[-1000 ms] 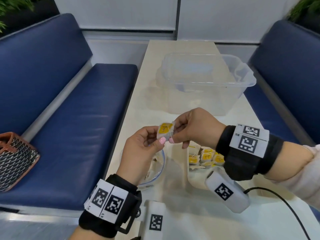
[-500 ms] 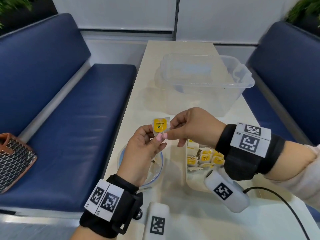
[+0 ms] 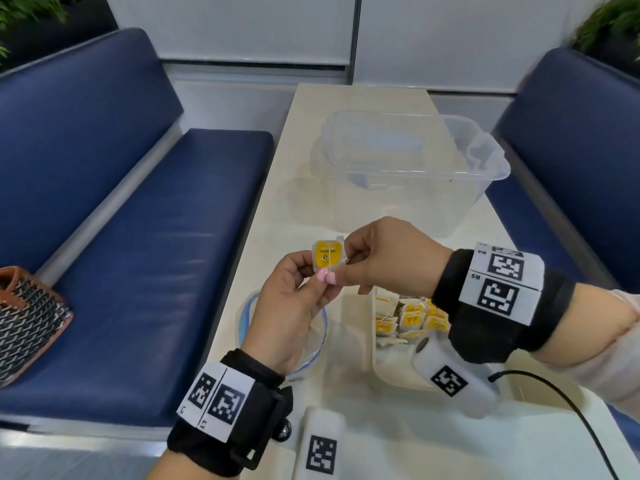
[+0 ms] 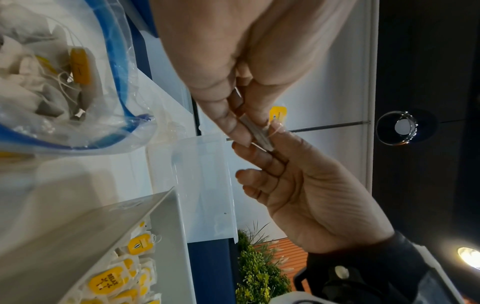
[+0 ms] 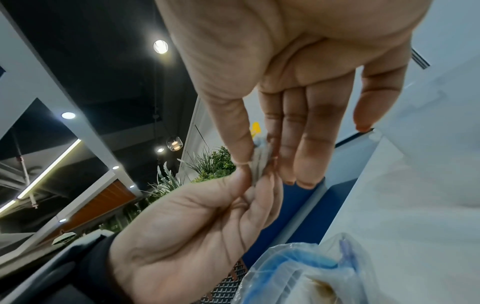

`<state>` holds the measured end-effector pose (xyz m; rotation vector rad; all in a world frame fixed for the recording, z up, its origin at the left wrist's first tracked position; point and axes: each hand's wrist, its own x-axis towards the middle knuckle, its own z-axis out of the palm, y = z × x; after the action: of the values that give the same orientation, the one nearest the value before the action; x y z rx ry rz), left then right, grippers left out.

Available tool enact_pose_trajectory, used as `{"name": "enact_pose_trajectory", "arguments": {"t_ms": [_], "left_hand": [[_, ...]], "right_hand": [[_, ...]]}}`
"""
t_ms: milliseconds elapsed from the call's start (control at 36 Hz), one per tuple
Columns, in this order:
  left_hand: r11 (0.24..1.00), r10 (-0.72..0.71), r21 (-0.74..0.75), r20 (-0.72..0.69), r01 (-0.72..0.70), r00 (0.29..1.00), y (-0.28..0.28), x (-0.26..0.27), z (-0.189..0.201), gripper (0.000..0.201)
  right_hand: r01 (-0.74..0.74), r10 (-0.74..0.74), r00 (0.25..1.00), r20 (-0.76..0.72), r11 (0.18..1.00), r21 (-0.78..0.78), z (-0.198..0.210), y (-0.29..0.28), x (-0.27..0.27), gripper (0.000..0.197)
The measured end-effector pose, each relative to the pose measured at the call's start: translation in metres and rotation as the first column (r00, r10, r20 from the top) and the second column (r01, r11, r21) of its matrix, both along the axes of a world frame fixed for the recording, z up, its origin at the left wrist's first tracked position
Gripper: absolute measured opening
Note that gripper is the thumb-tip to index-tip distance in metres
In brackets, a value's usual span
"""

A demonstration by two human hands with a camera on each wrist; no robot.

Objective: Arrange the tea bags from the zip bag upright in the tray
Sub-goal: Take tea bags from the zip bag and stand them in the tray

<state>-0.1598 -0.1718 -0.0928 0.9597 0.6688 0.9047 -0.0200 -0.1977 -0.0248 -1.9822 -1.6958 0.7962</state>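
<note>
Both hands hold one tea bag (image 3: 328, 257) with a yellow tag above the table. My left hand (image 3: 313, 277) pinches its lower left edge between thumb and fingers. From the right, my right hand (image 3: 349, 254) pinches its other edge. In the wrist views the tea bag (image 4: 257, 131) (image 5: 259, 162) shows edge-on between the fingertips of both hands. The zip bag (image 3: 313, 336) with a blue seal lies under my left hand and holds several tea bags (image 4: 52, 82). The white tray (image 3: 381, 362) sits under my right wrist, with several yellow-tagged tea bags (image 3: 412, 318) standing in its far end.
A large clear plastic tub (image 3: 408, 171) stands on the table behind the hands. Blue benches (image 3: 138, 237) run along both sides of the table. A woven bag (image 3: 27, 317) lies on the left bench. A black cable (image 3: 571, 410) crosses the table's near right corner.
The tea bag has turned so its yellow tag faces up toward me. Both hands have kept their pinch and drifted slightly left.
</note>
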Motion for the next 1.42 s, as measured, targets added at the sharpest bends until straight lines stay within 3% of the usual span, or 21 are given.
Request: {"name": "enact_pose_trajectory", "arguments": {"t_ms": [139,250,417,667,861,972,1028,1167,1278,1417], "left_hand": [[1.000,0.021,0.016,-0.002,-0.021,1.000,0.002,-0.001,0.001,0.016],[0.998,-0.029,0.054,-0.100,0.035,0.995,0.005,-0.004,0.002,0.018],[0.988,-0.035,0.138,-0.236,0.070,0.971,0.007,-0.007,0.008,0.018],[0.992,-0.079,0.082,-0.209,0.098,0.975,0.001,-0.003,0.004,0.021],[0.993,-0.078,0.070,-0.165,0.090,0.983,-0.003,0.004,0.006,0.026],[0.995,-0.061,0.075,-0.123,0.071,0.990,-0.004,0.009,0.008,0.029],[0.993,-0.059,0.090,-0.118,0.070,0.991,-0.004,0.011,0.009,0.025],[0.958,-0.064,0.251,-0.286,0.139,0.956,-0.005,0.020,0.015,0.008],[0.880,-0.011,0.418,-0.456,0.225,0.890,-0.005,0.030,0.018,0.007],[0.809,0.000,0.489,-0.557,0.327,0.831,-0.016,0.048,0.013,0.005]], "right_hand": [[-0.010,0.011,1.000,-0.025,0.999,0.030,-0.002,0.000,-0.004,0.025],[-0.061,0.056,0.993,0.106,0.997,0.049,0.001,0.001,-0.001,0.018],[-0.117,0.113,0.984,0.141,0.993,0.020,0.006,0.001,0.000,0.017],[-0.099,0.094,0.994,0.056,0.991,0.088,0.016,0.003,0.008,0.010],[-0.090,0.081,0.993,0.081,0.989,0.120,0.021,-0.001,0.019,0.023],[-0.047,0.047,0.999,0.003,0.996,0.082,0.019,-0.008,0.022,0.020],[-0.047,0.044,0.998,0.053,0.997,0.068,0.020,-0.011,0.025,0.025],[-0.042,0.024,0.991,0.130,0.990,0.134,0.026,-0.018,0.036,0.031],[-0.120,0.105,0.970,0.218,0.991,0.056,0.033,-0.021,0.046,0.020],[-0.156,0.141,0.917,0.372,0.988,0.012,0.031,-0.037,0.062,0.022]]}}
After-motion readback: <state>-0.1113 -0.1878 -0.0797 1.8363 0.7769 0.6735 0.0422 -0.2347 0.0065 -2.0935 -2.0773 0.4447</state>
